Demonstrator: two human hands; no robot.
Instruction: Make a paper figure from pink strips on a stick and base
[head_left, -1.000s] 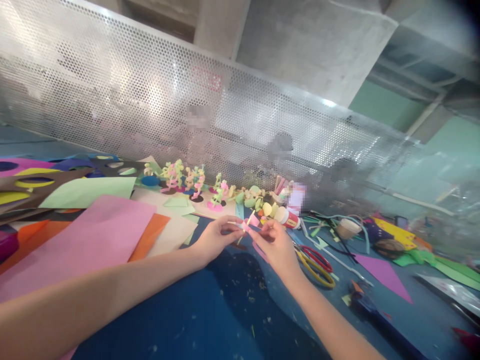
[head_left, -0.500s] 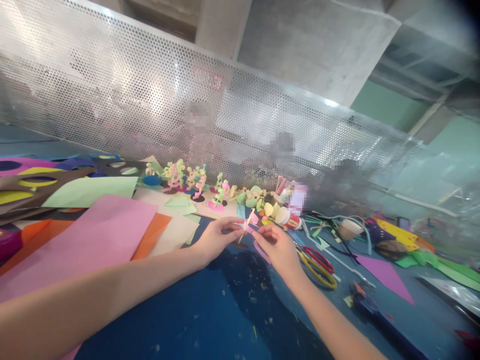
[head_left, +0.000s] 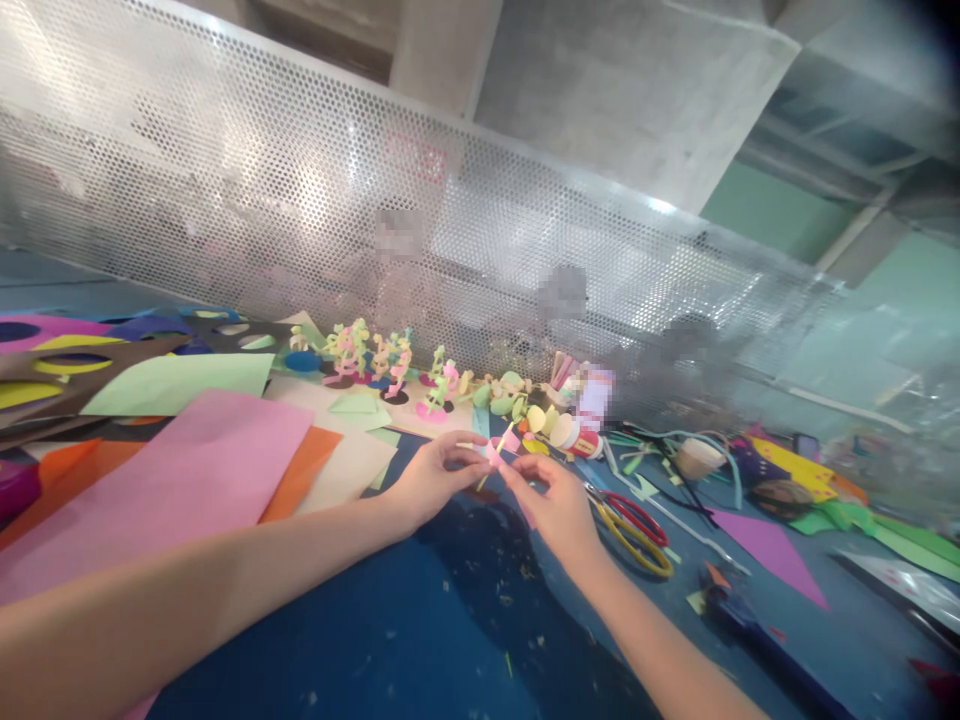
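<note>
Between my two hands, above the blue table, is a small pink paper strip (head_left: 494,453) bent into a loop. A thin pale-yellow piece (head_left: 505,437) slants up through or against it; which of the two I cannot tell. My left hand (head_left: 442,478) pinches the loop from the left with thumb and fingers. From the right, my right hand (head_left: 553,503) pinches the same strip, its fingertips almost meeting those of the left. Part of the strip's loose tail is hidden behind my right hand. Small paper figures (head_left: 442,392) stand on discs just beyond.
Scissors (head_left: 634,535) with red and yellow handles lie right of my right hand. A glue bottle (head_left: 581,440) lies behind it. Coloured paper sheets (head_left: 187,470) cover the left side. A dark blue tool (head_left: 757,635) lies front right. A perforated metal screen (head_left: 315,200) rises behind.
My right hand has shifted slightly left, closer to my left hand. The pale-yellow piece leans further right, and the strip's tail hanging below shows less. My left hand has barely moved.
</note>
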